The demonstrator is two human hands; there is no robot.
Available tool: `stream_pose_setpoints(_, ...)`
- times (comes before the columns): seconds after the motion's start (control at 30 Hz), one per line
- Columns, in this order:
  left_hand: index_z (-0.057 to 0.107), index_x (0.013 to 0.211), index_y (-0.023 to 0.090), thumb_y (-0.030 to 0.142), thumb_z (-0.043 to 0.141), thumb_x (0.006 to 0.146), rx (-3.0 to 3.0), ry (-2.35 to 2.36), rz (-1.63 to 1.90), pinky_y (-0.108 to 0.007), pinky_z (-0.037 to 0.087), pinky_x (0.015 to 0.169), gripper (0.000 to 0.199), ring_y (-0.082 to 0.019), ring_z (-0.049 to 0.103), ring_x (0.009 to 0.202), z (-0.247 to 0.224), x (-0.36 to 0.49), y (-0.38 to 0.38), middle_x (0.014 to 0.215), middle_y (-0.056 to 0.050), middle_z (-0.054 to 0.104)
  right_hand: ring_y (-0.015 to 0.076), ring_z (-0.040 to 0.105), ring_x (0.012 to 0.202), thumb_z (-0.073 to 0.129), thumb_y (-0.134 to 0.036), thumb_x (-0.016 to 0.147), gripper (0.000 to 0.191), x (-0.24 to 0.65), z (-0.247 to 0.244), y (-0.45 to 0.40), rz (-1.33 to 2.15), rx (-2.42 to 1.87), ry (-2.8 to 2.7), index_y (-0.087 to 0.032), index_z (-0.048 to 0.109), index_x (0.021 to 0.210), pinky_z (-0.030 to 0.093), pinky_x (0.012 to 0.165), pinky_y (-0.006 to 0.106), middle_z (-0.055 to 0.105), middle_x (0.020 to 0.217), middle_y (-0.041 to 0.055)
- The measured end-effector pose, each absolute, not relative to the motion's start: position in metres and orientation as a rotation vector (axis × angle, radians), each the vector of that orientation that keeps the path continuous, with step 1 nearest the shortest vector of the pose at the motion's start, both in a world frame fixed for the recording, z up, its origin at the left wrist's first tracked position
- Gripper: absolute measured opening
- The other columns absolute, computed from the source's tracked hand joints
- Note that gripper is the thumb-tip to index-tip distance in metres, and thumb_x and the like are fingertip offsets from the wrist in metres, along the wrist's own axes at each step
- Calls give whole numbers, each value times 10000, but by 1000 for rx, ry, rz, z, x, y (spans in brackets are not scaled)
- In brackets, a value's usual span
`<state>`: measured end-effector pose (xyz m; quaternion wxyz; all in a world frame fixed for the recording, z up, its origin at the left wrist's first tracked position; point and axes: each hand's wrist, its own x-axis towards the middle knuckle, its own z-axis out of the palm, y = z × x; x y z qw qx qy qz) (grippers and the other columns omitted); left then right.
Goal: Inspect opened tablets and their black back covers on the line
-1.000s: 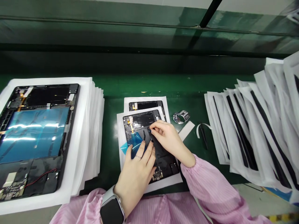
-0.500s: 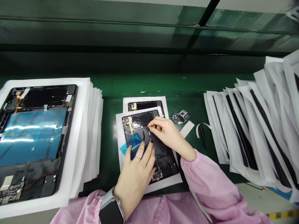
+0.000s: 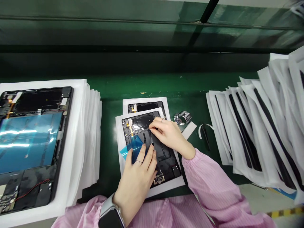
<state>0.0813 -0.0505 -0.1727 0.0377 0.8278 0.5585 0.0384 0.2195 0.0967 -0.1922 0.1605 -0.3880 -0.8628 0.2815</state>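
**Main item:** an opened tablet housing (image 3: 163, 161), lying face down on a white sheet (image 3: 120, 142) on the green workbench (image 3: 190, 87), circuitry showing.

**Right hand** (image 3: 166, 133): working over the housing's upper middle, thumb and forefinger pinching almost shut on what appears to be a narrow dark strip (image 3: 150, 129); the view is poor at the fingertips, so this hold is a best reading.

**Left hand** (image 3: 136, 180): pressing open and flat on the housing's lower left, fingers spread, gripping nothing, with blue film (image 3: 133, 147) showing beneath and beside them.

**Handling note:** the flat left hand is usefully steadying the housing, while the close pinch is giving the right hand fine control; slow, even fingertip pressure seems the sound way to work here.

**Around the main item:** beyond it, a second tablet housing (image 3: 144, 107); to its right, a chrome fitting (image 3: 182, 117), a white strip (image 3: 190, 129) and a curled, dark-tipped strip (image 3: 205, 136); further right, fanned white sheets carrying black strips (image 3: 256, 133); to its left, a larger tablet housing (image 3: 30, 104) with blue film, resting on stacked white sheets (image 3: 93, 142).
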Motion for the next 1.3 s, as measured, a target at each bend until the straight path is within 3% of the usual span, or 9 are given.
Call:
stream_pose_setpoints(0.33, 646, 1309, 125, 303, 458, 1000, 2598, 1672, 36, -606, 580, 937, 402, -342, 588, 1274, -170, 82, -49, 1413, -95, 634, 161, 653, 739, 529, -171, 996, 188, 215, -194, 88, 667, -1180, -2502, -220, 695, 921, 313, 561, 272, 719, 964, 13)
stream_pose_setpoints(0.57, 644, 1313, 134, 311, 534, 969, 2572, 1666, 13, -615, 568, 956, 402, -351, 570, 1295, -171, 82, -51, 1428, -99, 620, 170, 649, 724, 486, -180, 1006, 214, 213, -197, 83, 614, -1197, -2509, -230, 678, 927, 293, 551, 288, 712, 953, 22)
stream_pose_setpoints(0.7, 656, 1296, 135, 313, 467, 996, 2571, 1660, 47, -622, 563, 957, 397, -354, 585, 1278, -171, 81, -48, 1408, -92, 638, 187, 671, 754, 523, -143, 979, 150, 213, -198, 84, 644, -1232, -2426, -219, 653, 990, 357, 568, 279, 718, 932, 23)
stream_pose_setpoints(0.83, 629, 1332, 154, 288, 298, 1041, 2595, 1660, 92, -573, 563, 969, 460, -307, 602, 1273, -166, 71, -51, 1398, -75, 649, 181, 681, 781, 507, -105, 966, 206, 222, -184, 76, 694, -1217, -2292, -206, 612, 1112, 501, 671, 283, 715, 909, 23)
stream_pose_setpoints(0.93, 605, 1354, 142, 262, 292, 1042, 2661, 1627, 159, -523, 485, 1061, 458, -276, 565, 1323, -166, 62, -59, 1423, -94, 628, 230, 661, 943, 484, -139, 990, 199, 238, -171, 48, 653, -1126, -2275, -193, 670, 1036, 541, 848, 375, 709, 994, 85)
stream_pose_setpoints(1.03, 585, 1375, 149, 238, 365, 1031, 2644, 1638, 260, -470, 270, 1204, 417, -259, 523, 1364, -172, 55, -70, 1451, -71, 608, 281, 627, 1000, 504, -157, 988, 232, 257, -169, 8, 484, -1029, -2422, -183, 716, 1078, 539, 857, 451, 708, 1049, 126)
stream_pose_setpoints(1.13, 565, 1400, 167, 197, 424, 1003, 2592, 1637, 308, -450, 81, 1253, 422, -266, 493, 1389, -180, 53, -76, 1477, -52, 586, 308, 607, 1073, 516, -159, 978, 264, 268, -177, -24, 372, -1048, -2510, -162, 720, 1145, 534, 890, 482, 701, 1168, 159)
stream_pose_setpoints(1.3, 481, 1471, 139, 115, 489, 936, 2645, 1612, 216, -500, 38, 1247, 535, -307, 463, 1408, -191, 50, -81, 1519, -85, 536, 306, 592, 1161, 476, -109, 972, 317, 260, -187, -40, 271, -1166, -2510, -152, 722, 1168, 514, 942, 483, 696, 1247, 162)
